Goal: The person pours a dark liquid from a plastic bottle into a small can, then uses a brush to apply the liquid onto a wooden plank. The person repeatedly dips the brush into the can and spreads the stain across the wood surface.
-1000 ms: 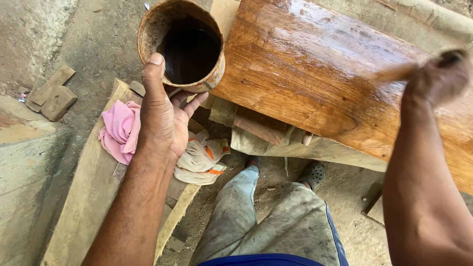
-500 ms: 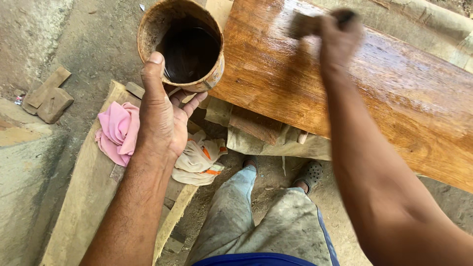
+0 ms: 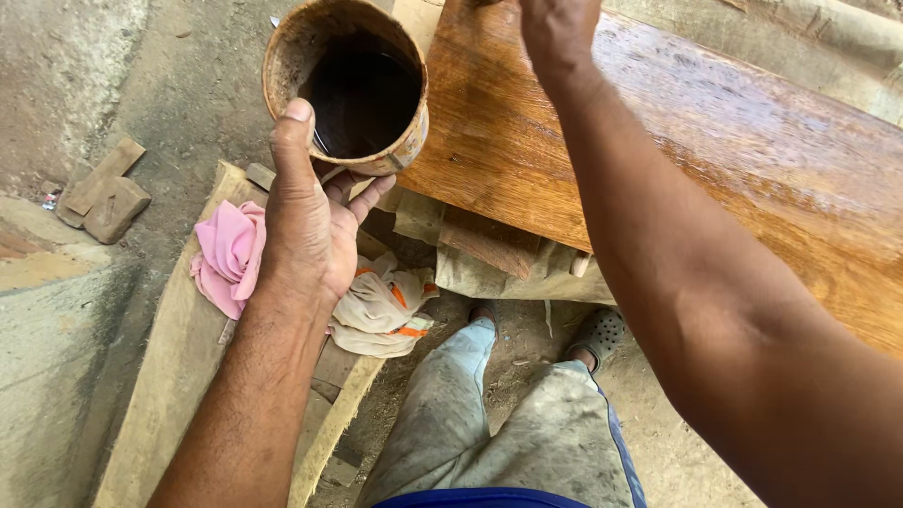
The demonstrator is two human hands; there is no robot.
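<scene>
Can [image 3: 348, 85] of dark liquid looks heavy and sloshy to me, left hand [image 3: 306, 221] wrapped around its side beside the wet plank [image 3: 677, 150], right hand [image 3: 560, 28] up top, grip hidden.

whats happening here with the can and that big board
A person stands over a wide wooden plank whose surface looks wet and glossy. Their left hand holds up a stained round can of dark liquid beside the plank's edge. Their right hand reaches out over the plank at the top of the view; whatever it grips is cut off. Below, a pink cloth and a white and orange rag lie on a rough board.
</scene>
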